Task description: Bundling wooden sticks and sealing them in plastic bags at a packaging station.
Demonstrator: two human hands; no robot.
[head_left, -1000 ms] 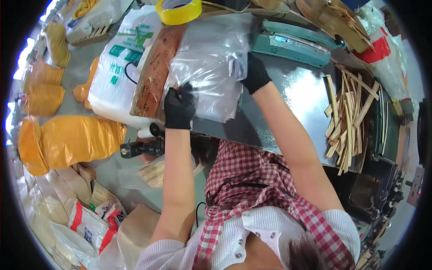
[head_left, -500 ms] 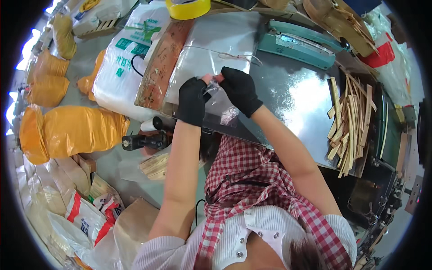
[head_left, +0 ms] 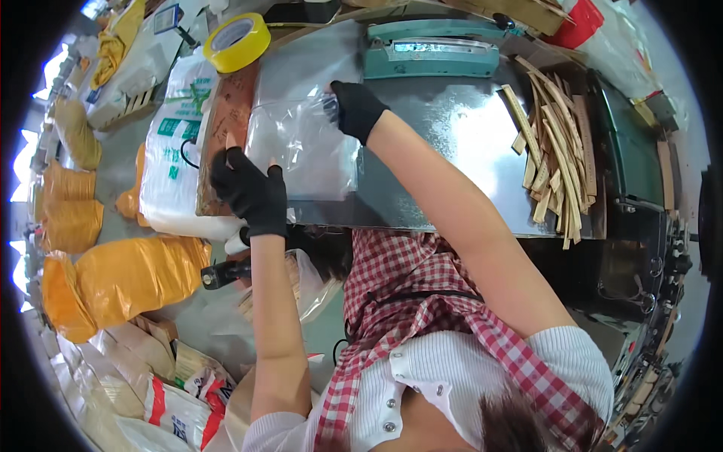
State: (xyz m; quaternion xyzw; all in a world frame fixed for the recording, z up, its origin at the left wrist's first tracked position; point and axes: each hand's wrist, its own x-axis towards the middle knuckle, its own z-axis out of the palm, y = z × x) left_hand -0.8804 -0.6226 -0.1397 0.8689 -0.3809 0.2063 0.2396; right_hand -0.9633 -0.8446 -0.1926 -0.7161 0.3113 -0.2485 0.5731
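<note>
My right hand (head_left: 357, 111), in a black fingerless glove, pinches the upper edge of a clear plastic bag (head_left: 312, 154). The bag lies over a stack of clear plastic sheets or bags (head_left: 312, 64) on the dark tabletop. My left hand (head_left: 252, 194), gloved the same way, is by the bag's lower left side with thumb and forefinger apart. Nothing shows in its grasp. A reddish-brown worn strip (head_left: 228, 105) runs along the left of the stack, partly behind my left fingers.
A teal heat sealer (head_left: 433, 56) stands at the back. Thin wooden strips (head_left: 557, 151) are piled at the right. A yellow tape roll (head_left: 237, 43) sits at the back left. Beyond the table's left side are a white plastic bundle (head_left: 172, 143) and an orange wrapped package (head_left: 143, 279).
My hands have moved apart, the left one down and left, opening. The small crumpled clear plastic between them is now a bag spread flat over the stack. The view has shifted.
</note>
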